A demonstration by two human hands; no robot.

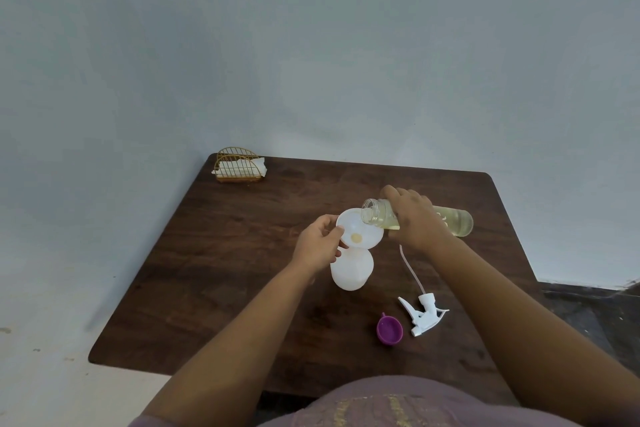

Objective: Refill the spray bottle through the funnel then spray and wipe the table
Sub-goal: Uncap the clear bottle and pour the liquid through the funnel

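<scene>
— Where is the spray bottle [351, 270]?
— Mid-table, upright, funnel [360, 228] in its neck; left hand [318, 248] pinches the funnel's rim.
— And the refill bottle [415, 217]?
— Right hand [414, 215] grips it, nearly level, mouth over the funnel's far rim, base pointing toward the table's right edge.

White funnel [360, 229] sits in the upright white spray bottle [351, 270], yellowish liquid pooled inside.
</scene>
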